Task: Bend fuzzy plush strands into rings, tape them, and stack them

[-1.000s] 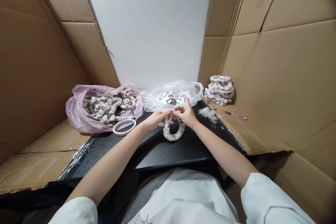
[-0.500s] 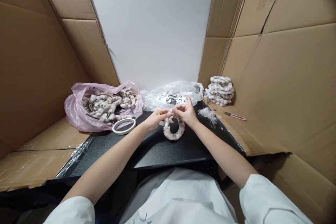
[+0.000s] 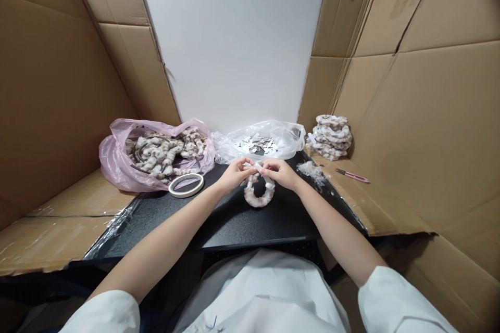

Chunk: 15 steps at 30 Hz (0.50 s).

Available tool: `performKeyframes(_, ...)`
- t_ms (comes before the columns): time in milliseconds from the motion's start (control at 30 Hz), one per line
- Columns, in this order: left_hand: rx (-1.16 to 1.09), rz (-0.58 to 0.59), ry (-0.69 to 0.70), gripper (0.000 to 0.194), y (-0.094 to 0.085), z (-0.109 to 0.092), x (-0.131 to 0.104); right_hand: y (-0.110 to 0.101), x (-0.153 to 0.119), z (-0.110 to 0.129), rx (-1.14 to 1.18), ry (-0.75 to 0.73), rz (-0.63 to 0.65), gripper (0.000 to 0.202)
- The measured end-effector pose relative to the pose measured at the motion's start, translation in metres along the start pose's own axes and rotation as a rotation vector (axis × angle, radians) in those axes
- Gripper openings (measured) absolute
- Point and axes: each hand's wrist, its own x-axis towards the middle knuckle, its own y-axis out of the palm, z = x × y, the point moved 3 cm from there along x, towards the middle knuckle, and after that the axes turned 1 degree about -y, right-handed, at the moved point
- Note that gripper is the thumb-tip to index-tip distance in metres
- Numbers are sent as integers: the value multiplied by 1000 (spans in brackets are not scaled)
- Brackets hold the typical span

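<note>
A fluffy white-and-brown ring hangs over the black table in front of me. At its top, a small white strip shows between my fingertips. My left hand is closed in a pinch on the left of the ring's top. From the right, my right hand pinches the same spot, thumb and fingers together. How the strip sits on the ring is partly hidden by my fingers.
A pink plastic bag of fluffy pieces lies left, beside a tape roll. Behind my hands is a clear bag with small white and metallic pieces. Rightward are stacked fluffy rings, loose fluff and pink-handled snips. Cardboard walls flank both sides.
My right index finger has come down from its raised position. The white strip now shows at the top of the ring between both hands, where fluff showed before. The view has shifted slightly.
</note>
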Motion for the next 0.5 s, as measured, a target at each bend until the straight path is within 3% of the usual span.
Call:
performKeyframes(200, 2, -54, 46, 46, 2, 1, 0, 8, 1, -2, -184, -48, -111, 31)
performKeyframes(333, 21, -114, 80, 39, 3, -1, -1, 8, 1, -4, -197, -47, -161, 32)
performKeyframes(500, -1, -97, 66, 37, 3, -2, -1, 10, 1, -8, -207, -31, -197, 34)
